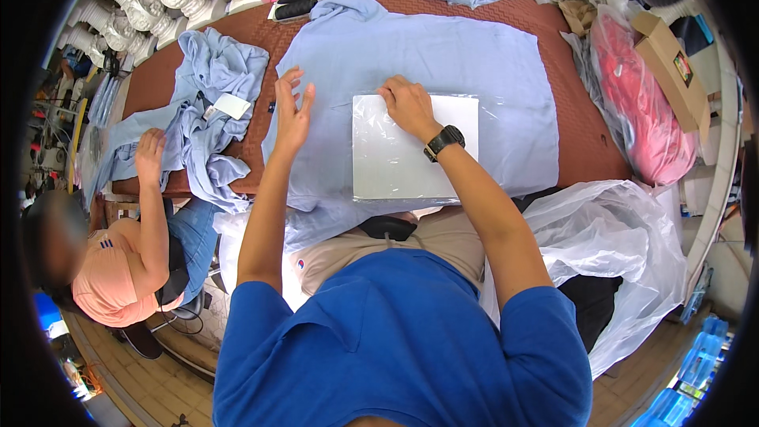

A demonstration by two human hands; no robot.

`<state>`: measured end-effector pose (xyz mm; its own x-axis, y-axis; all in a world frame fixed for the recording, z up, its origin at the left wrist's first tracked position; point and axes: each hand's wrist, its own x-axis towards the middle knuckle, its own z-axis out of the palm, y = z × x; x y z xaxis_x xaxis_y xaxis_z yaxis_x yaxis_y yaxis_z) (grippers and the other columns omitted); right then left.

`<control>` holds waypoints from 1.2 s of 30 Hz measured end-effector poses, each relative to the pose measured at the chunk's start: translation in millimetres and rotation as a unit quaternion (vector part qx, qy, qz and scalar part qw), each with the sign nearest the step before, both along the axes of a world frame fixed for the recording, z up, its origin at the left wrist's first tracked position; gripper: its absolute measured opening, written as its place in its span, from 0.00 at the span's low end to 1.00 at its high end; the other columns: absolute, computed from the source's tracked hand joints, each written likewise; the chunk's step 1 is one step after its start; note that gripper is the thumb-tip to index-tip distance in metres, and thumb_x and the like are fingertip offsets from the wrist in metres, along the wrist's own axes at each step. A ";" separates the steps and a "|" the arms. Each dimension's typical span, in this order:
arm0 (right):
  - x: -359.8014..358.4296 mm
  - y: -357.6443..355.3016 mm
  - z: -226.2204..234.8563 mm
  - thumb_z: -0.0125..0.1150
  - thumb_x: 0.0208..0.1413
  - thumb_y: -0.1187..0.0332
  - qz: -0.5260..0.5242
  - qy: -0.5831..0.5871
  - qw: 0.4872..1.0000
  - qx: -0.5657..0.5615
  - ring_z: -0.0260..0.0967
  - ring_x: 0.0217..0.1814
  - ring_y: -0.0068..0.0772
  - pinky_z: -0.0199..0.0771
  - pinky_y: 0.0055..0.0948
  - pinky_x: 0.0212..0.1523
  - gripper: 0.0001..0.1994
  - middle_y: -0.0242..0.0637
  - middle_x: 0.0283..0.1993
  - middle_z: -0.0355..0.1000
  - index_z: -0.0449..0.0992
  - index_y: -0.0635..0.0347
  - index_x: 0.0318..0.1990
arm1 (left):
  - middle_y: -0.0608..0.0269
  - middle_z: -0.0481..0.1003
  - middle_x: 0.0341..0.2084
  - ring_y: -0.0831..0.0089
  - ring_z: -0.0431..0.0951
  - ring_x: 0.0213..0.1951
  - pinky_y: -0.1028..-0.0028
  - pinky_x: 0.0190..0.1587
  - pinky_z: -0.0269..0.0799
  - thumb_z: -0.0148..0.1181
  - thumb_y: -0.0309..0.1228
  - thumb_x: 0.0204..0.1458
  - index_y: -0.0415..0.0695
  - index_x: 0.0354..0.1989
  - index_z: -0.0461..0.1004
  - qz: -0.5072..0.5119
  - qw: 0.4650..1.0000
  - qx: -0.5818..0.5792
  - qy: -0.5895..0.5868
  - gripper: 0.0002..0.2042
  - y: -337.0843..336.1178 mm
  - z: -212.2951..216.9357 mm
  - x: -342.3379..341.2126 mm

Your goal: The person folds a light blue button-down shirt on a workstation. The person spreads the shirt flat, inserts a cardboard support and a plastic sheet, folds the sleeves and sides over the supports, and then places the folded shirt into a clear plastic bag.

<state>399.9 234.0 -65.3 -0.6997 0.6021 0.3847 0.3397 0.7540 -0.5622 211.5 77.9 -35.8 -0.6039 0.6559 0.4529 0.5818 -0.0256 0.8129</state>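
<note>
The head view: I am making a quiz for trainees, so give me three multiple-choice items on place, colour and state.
1. Where does the white board in its clear bag lie?
A on the floor
B on the spread blue garment
C in the cardboard box

2. What colour is the table's surface?
A reddish brown
B green
C white

3. How is the left hand?
A clenched in a fist
B gripping scissors
C open, fingers spread

B: the garment lies beneath it.
A: bare surface beside the garment.
C: it holds nothing, while the right hand rests on the board.

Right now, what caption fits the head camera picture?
Right hand presses a white board onto a spread light-blue garment; left hand hovers open.
</note>
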 end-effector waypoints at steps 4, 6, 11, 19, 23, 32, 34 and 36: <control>-2.3 -9.3 6.0 0.57 0.63 0.65 -0.042 -0.006 0.997 0.064 0.71 0.31 0.49 0.67 0.43 0.34 0.09 0.40 0.36 0.73 0.75 0.61 0.33 | 0.58 0.75 0.31 0.60 0.78 0.34 0.65 0.36 0.72 0.62 0.42 0.57 0.42 0.38 0.68 0.030 0.977 -0.171 0.124 0.16 -9.8 18.4 58.4; -6.1 -14.2 7.0 0.57 0.62 0.66 -0.047 0.001 0.997 0.067 0.71 0.30 0.51 0.69 0.43 0.33 0.09 0.41 0.36 0.73 0.74 0.61 0.32 | 0.56 0.75 0.30 0.55 0.78 0.31 0.61 0.32 0.72 0.60 0.40 0.58 0.42 0.36 0.68 0.038 0.953 -0.212 0.213 0.14 -6.9 18.2 89.0; -5.8 -16.7 4.6 0.58 0.62 0.66 -0.057 0.002 0.997 0.059 0.70 0.27 0.52 0.73 0.44 0.31 0.09 0.43 0.36 0.72 0.74 0.62 0.33 | 0.53 0.75 0.26 0.51 0.78 0.29 0.55 0.28 0.69 0.56 0.35 0.61 0.41 0.32 0.67 0.107 0.932 -0.215 0.272 0.11 5.5 -16.2 95.6; -5.1 -20.3 -2.3 0.56 0.63 0.65 -0.091 0.036 0.992 0.076 0.71 0.25 0.51 0.72 0.44 0.28 0.09 0.44 0.40 0.72 0.72 0.62 0.34 | 0.52 0.74 0.19 0.52 0.75 0.23 0.60 0.28 0.69 0.56 0.44 0.62 0.39 0.30 0.67 0.056 0.969 -0.161 -0.178 0.19 -14.6 -15.1 41.3; -9.3 -24.0 0.6 0.56 0.63 0.66 -0.108 0.024 0.991 0.072 0.72 0.25 0.49 0.73 0.43 0.27 0.09 0.44 0.40 0.72 0.72 0.62 0.33 | 0.52 0.74 0.19 0.51 0.75 0.23 0.60 0.29 0.69 0.58 0.45 0.61 0.39 0.30 0.68 0.096 0.980 -0.174 -0.011 0.19 -35.1 3.2 68.5; -5.0 -25.6 2.1 0.54 0.65 0.65 -0.131 -0.035 0.989 0.056 0.73 0.32 0.52 0.74 0.45 0.32 0.09 0.43 0.40 0.72 0.73 0.62 0.36 | 0.52 0.72 0.19 0.52 0.74 0.25 0.58 0.27 0.64 0.57 0.41 0.62 0.40 0.25 0.69 0.095 0.982 -0.165 0.017 0.18 -38.1 -22.4 67.9; -4.7 -24.2 1.6 0.54 0.65 0.65 -0.146 -0.033 0.988 0.041 0.73 0.33 0.52 0.74 0.45 0.32 0.10 0.44 0.40 0.72 0.73 0.63 0.36 | 0.52 0.72 0.19 0.53 0.73 0.24 0.58 0.28 0.64 0.58 0.42 0.61 0.39 0.24 0.69 0.049 0.979 -0.149 -0.134 0.19 -49.3 -31.9 28.8; -1.0 -20.6 -1.9 0.54 0.65 0.65 -0.159 -0.030 0.986 0.030 0.74 0.33 0.52 0.74 0.46 0.32 0.10 0.44 0.40 0.72 0.73 0.63 0.36 | 0.52 0.71 0.19 0.54 0.72 0.23 0.59 0.28 0.64 0.59 0.42 0.61 0.39 0.24 0.69 0.043 0.971 -0.173 -0.158 0.19 -52.5 -20.7 26.7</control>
